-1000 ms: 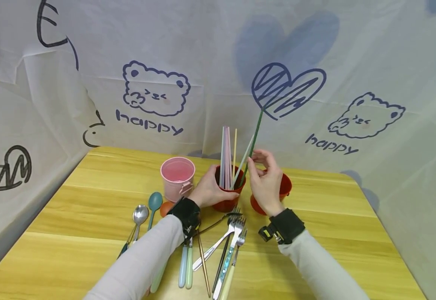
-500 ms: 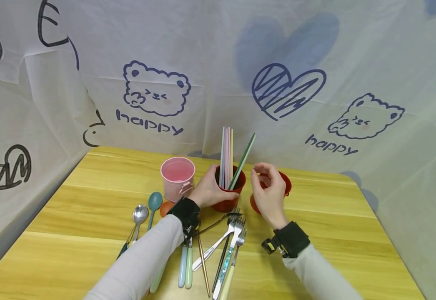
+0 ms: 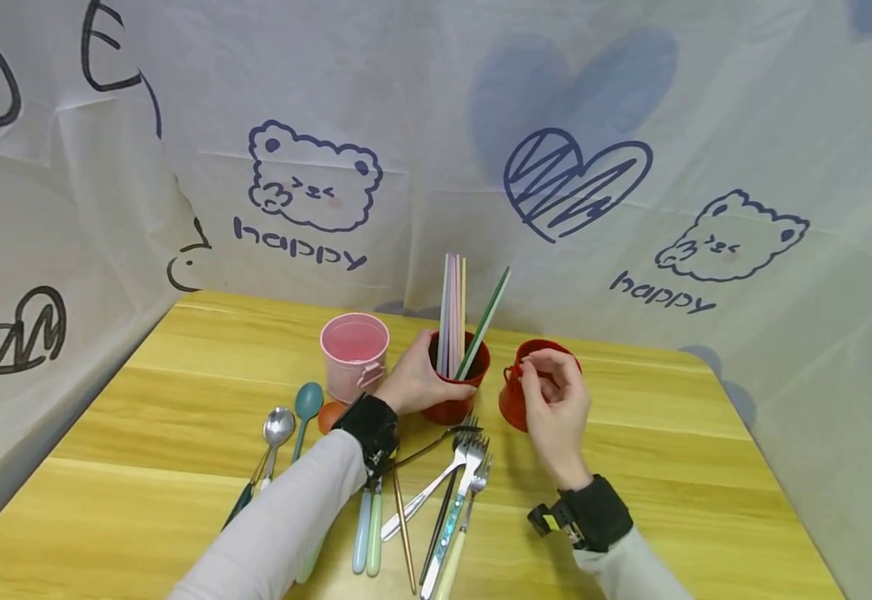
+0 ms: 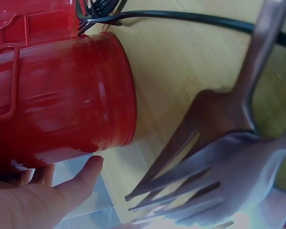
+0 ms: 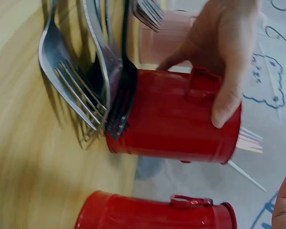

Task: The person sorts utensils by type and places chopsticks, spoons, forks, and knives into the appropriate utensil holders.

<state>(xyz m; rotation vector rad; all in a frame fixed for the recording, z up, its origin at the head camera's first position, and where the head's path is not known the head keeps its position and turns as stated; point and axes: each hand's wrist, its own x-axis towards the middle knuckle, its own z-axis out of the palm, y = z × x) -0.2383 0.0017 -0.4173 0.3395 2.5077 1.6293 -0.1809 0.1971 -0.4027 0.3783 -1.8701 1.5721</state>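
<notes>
My left hand (image 3: 423,377) grips a small red metal bucket (image 3: 454,410), its thumb along the near side under the rim. Several chopsticks (image 3: 453,317) in pastel colours stand in that bucket, and a green chopstick (image 3: 490,310) leans to the right. My right hand (image 3: 558,408) hovers in front of a second red bucket (image 3: 513,408), fingers loosely bent and nothing between them. From the right wrist, this second bucket (image 5: 148,213) shows below the first bucket (image 5: 181,119). In the left wrist view, left-hand fingers (image 4: 83,183) lie under the red bucket (image 4: 62,100).
A pink bucket (image 3: 353,375) stands left of the left hand. Several forks (image 3: 473,454) lie before the red bucket, handles towards me. Spoons, among them a silver spoon (image 3: 279,427) and a teal spoon (image 3: 308,401), lie at left. A printed cloth (image 3: 436,100) hangs behind the table.
My right hand has let go of the green chopstick, which dropped lower into the left-held bucket. It then moved right and towards me, before the second bucket. The left hand keeps its grip.
</notes>
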